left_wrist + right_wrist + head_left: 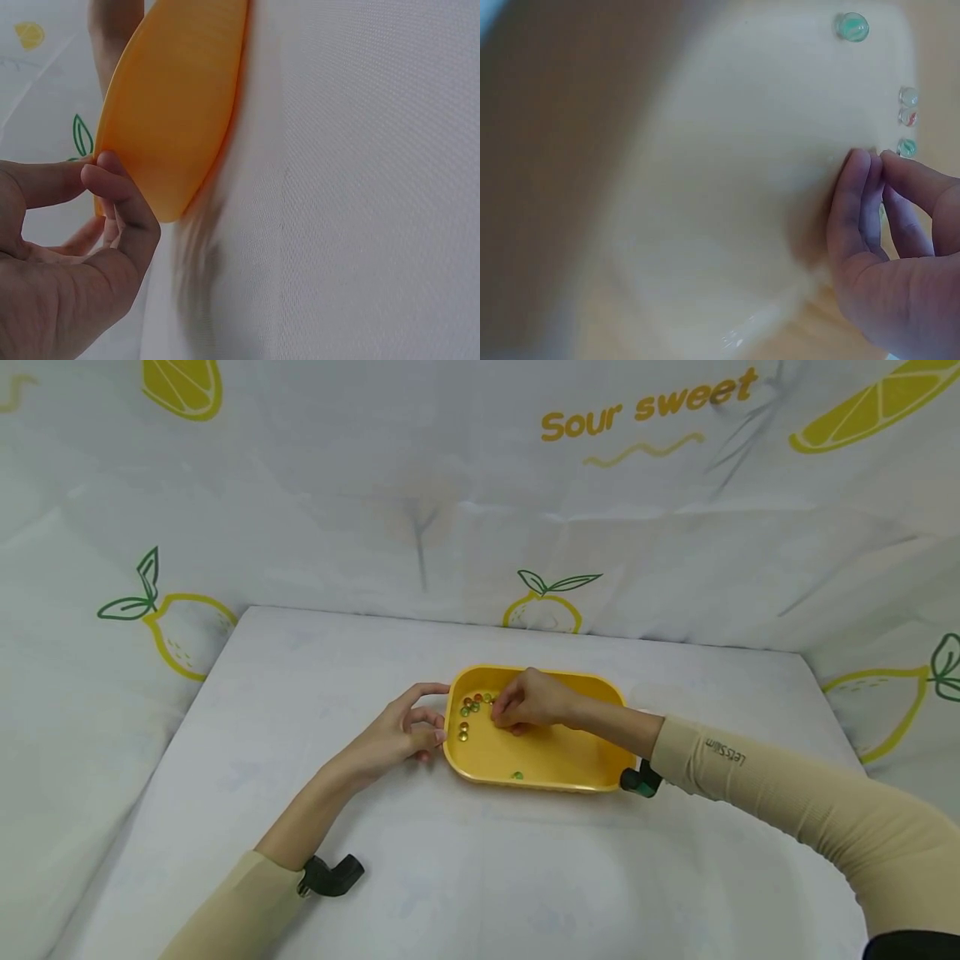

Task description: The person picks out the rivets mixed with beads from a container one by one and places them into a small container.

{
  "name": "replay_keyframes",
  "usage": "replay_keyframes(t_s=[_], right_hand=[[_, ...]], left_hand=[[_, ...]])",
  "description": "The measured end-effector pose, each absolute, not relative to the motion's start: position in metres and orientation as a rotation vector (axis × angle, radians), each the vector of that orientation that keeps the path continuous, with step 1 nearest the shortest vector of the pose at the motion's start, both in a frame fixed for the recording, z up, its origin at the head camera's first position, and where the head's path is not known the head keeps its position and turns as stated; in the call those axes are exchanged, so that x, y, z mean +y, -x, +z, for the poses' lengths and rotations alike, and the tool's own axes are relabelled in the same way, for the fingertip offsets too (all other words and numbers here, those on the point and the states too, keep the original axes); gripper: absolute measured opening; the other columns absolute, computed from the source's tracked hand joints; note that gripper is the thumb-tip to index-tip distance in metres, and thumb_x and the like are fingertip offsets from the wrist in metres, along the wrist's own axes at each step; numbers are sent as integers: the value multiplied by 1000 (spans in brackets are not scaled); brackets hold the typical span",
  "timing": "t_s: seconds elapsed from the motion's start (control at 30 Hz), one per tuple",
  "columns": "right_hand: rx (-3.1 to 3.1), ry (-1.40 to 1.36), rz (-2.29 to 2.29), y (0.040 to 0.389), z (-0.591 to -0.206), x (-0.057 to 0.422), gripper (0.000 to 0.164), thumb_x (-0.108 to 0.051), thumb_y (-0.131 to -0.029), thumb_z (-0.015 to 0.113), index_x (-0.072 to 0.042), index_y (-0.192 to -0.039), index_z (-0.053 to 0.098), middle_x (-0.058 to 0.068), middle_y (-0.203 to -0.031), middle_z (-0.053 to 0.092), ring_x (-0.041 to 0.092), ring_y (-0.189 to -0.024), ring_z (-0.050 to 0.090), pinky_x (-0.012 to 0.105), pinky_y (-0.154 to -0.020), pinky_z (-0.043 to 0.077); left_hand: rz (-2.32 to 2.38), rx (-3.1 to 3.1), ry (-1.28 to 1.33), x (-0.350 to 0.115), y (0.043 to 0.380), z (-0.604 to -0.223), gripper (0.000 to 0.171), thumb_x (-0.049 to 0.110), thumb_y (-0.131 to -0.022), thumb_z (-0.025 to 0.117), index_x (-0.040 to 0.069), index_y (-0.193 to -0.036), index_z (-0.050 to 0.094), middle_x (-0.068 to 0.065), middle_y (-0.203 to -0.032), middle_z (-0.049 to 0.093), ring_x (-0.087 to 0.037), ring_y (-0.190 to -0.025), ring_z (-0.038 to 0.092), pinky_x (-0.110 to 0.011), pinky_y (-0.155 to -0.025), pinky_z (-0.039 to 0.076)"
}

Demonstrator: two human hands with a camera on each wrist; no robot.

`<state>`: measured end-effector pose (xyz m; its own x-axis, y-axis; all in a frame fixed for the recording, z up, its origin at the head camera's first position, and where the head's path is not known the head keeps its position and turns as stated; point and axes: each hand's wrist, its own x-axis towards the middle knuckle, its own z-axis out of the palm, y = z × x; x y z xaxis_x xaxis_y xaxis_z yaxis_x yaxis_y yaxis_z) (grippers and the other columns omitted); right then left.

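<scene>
Several marbles (465, 712), yellow tray (555, 752)
My left hand (396, 733) grips its edge; right hand (537, 700) bunched inside, can't tell if holding one.

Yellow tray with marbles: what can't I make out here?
- Head view: patterns inside the marbles, too small.
- Head view: anything inside the right hand, covered by its fingers.
- Left wrist view: the marbles, hidden behind the yellow tray.
- Right wrist view: whatever lies behind the blurred brown shape.

The left hand (401, 731) holds one end of the yellow tray (566, 756) on the white tabletop (465, 868); the right hand (536, 700) is inside, beside marbles (465, 712)
</scene>
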<state>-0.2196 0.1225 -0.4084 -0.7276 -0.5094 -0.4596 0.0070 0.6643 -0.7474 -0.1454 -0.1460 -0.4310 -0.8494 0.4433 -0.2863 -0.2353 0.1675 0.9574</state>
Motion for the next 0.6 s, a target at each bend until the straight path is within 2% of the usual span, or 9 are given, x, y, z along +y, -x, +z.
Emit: replay_keyframes(t_s=[0.3,0.6], right_hand=[[2183,405,-1016,220,-410,126,12,-5,-99,77,4,-105,80,12,-93,80,10,-73,70,28,-74,66],[2195,407,-991,220,-409,126,10,-4,-96,79,4,-102,78,11,-86,79,11,-69,70,28,-71,66]], left_hand=[[1729,1942,-203,-147,145,-430,69,4,-102,65,22,-163,38,-8,-113,63,-25,-83,62,-27,-73,56],[1718,1950,-195,-146,145,-430,69,4,-102,64,22,-163,38,-9,-114,63,-25,-83,62,-27,-73,57]])
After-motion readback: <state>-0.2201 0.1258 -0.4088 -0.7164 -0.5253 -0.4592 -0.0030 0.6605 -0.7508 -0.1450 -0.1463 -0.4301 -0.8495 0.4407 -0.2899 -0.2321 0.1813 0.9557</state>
